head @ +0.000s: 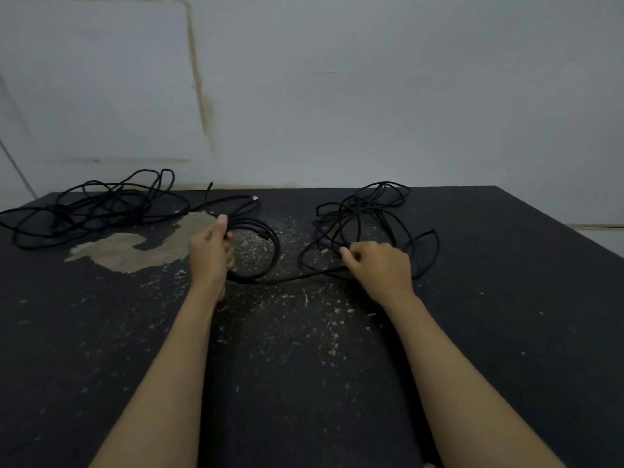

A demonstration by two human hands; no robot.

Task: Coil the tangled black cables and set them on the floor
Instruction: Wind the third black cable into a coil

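Observation:
My left hand [211,252] grips a small coil of black cable [266,244], several loops hanging to its right over the dark surface. From the coil's bottom one strand runs right to my right hand [378,265], which pinches it with curled fingers. Just behind my right hand lies a tangled heap of the same black cable [363,214]. A second tangled black cable [94,207] sprawls at the far left, its plug end [255,198] pointing toward the middle.
The dark, scuffed surface [304,349] has a worn pale patch [135,244] at the left and pale specks in the middle. A grey-white wall [337,96] rises right behind it. The surface's right edge [557,224] slants away at the far right.

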